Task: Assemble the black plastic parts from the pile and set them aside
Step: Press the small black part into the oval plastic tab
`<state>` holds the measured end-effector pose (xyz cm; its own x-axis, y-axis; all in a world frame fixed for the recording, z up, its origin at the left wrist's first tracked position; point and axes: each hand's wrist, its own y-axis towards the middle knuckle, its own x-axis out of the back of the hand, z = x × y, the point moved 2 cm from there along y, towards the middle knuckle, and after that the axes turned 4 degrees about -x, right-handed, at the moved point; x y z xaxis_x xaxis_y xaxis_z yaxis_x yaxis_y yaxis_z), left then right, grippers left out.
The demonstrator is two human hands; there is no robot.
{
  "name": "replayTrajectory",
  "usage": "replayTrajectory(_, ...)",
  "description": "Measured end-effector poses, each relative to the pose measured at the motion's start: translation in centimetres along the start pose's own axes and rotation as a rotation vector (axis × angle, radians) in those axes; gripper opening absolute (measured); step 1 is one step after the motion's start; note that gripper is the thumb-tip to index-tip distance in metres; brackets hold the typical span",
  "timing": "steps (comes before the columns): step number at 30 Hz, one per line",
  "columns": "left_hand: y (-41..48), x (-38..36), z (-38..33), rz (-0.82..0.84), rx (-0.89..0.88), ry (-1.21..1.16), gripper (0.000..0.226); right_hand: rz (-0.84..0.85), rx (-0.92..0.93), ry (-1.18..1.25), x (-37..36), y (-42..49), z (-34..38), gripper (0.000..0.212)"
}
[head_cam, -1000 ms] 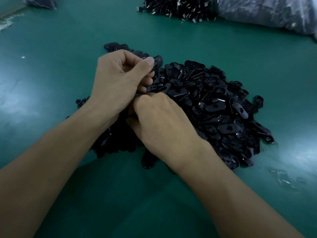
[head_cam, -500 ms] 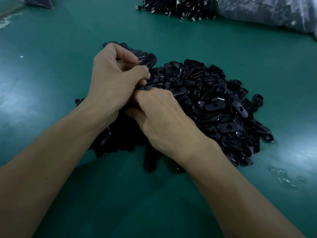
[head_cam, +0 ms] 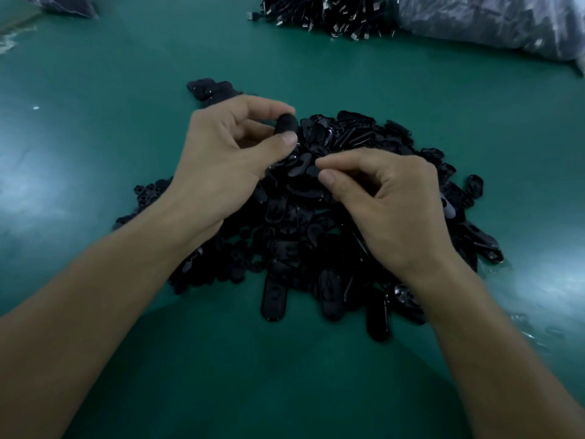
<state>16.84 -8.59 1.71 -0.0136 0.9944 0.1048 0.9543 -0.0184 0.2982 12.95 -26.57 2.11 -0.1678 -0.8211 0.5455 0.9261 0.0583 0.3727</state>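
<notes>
Tabletop [head_cam: 120, 68]: green mat that carries everything in view.
Pile of black plastic parts [head_cam: 364, 137]: heaped at the middle of the tabletop; flat oval shells overlap at all angles, with smaller ring-like bits along its left fringe.
Left hand [head_cam: 221, 166]: over the pile's far-left part, thumb and forefinger closed on a black oval part [head_cam: 286, 125], which is lifted clear of the heap and stands roughly on end.
Right hand [head_cam: 389, 210]: over the centre of the pile, thumb and forefinger tips pinched on a small dark piece [head_cam: 311, 171] just above the heap; its shape is too dark to make out.
Gap between hands: the two held pieces are near each other but apart.
Long capsule pieces [head_cam: 273, 296]: several lie side by side at the pile's near edge, pointing toward the near edge of the tabletop.
Heap of connectors [head_cam: 323, 14]: dark cables with metal plugs, at the far edge.
Grey plastic bag [head_cam: 490, 23]: far right corner, touching the connector heap; it holds dark items, blurred through the film.
Second bag [head_cam: 63, 3]: far left corner, mostly cut off; contents cannot be told.
</notes>
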Motion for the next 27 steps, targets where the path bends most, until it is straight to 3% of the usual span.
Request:
replayTrajectory(7,-0.5,-0.3,-1.0,0.008,-0.009,-0.173,0.027,-0.046,-0.083,0.241,0.8,-0.2,-1.3,0.023)
replayTrajectory(13,-0.9,-0.8,-1.0,0.027,0.004,-0.044,0.021,-0.016,-0.152,0.541,1.0,-0.2,-1.2,0.016)
replayTrajectory(27,-1.3,-1.4,-0.8,0.049,0.185,-0.29,0.01,-0.022,-0.137,0.371,0.9,-0.3,-0.7,0.023)
